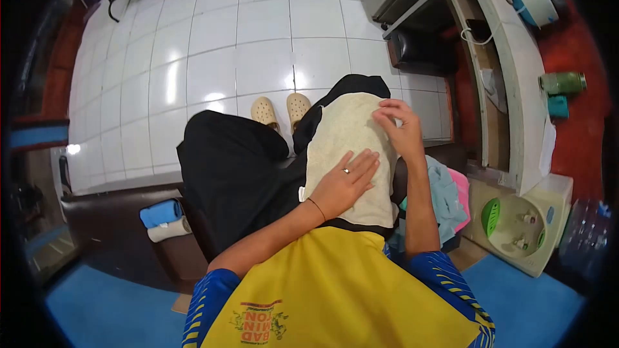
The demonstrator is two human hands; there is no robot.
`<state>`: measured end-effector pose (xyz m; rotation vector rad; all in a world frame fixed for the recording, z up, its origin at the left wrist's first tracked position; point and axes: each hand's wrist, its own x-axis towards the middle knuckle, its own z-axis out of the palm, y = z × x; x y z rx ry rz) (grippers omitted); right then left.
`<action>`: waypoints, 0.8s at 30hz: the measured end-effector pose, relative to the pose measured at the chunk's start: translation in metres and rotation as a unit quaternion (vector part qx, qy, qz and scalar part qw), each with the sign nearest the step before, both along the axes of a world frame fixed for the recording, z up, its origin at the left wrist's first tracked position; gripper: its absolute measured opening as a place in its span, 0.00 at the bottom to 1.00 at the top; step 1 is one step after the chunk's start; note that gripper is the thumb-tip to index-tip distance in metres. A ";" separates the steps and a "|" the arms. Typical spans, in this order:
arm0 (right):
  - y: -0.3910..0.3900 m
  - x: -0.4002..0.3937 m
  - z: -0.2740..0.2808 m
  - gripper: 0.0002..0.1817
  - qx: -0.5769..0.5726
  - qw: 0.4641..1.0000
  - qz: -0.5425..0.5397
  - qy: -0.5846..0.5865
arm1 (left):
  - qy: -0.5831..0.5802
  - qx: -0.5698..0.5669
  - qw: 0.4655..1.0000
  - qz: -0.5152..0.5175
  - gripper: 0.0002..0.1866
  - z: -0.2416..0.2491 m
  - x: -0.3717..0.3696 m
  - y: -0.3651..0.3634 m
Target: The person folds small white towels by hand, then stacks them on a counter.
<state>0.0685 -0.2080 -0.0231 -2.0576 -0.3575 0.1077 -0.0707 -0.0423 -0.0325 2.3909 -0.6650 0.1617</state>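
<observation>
Cream towel (348, 125) — likely soft, light, best lifted by corners; left hand (342, 187) flat, ungripping; right hand (402, 134), hold unclear.

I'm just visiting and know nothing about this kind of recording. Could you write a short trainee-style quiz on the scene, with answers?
1. True or false: the person's left hand, wearing a ring, rests on the cream rectangular cloth.
2. The person's right hand is: A) on the yellow printed shirt; B) by the cloth's upper right edge, as pictured; C) on the beige perforated clogs.
3. Fill in: the blue rolled cloth lies on the person's ____ side.

Key: 1. True. 2. B. 3. left.
</observation>
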 end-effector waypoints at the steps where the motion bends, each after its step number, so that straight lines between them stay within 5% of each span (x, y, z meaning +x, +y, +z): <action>1: 0.007 -0.007 0.007 0.10 -0.043 0.998 0.028 -0.030 | -0.032 0.000 0.999 -0.026 0.27 -0.002 -0.001 -0.001; 3: 0.013 -0.017 0.007 0.11 -0.132 0.986 0.072 -0.071 | -0.070 -0.014 0.995 -0.066 0.24 -0.002 -0.001 -0.002; 8: 0.018 -0.019 -0.016 0.08 -0.150 0.982 0.061 -0.096 | -0.027 -0.034 0.995 -0.088 0.24 0.005 0.001 0.002; 12: 0.013 0.000 -0.050 0.06 0.049 0.981 -0.170 -0.080 | -0.012 -0.035 0.995 -0.089 0.25 0.004 0.000 0.002; 15: -0.024 0.022 -0.044 0.08 0.095 0.959 -0.264 -0.032 | 0.000 -0.051 0.995 -0.088 0.25 0.003 0.000 0.003; 17: -0.056 0.032 -0.030 0.09 0.011 0.934 -0.356 0.015 | 0.007 -0.064 0.994 -0.088 0.24 0.003 0.000 0.005; 20: -0.083 0.033 -0.026 0.11 -0.034 0.921 -0.358 -0.151 | 0.020 -0.092 0.991 -0.091 0.24 0.004 0.001 0.006; 22: -0.087 0.024 -0.023 0.12 -0.363 0.795 -0.348 -0.341 | 0.029 -0.108 0.989 -0.094 0.24 0.003 0.001 0.004; 24: -0.083 0.010 -0.014 0.13 -0.362 0.824 -0.334 -0.282 | 0.028 -0.106 0.990 -0.086 0.23 0.002 0.001 0.004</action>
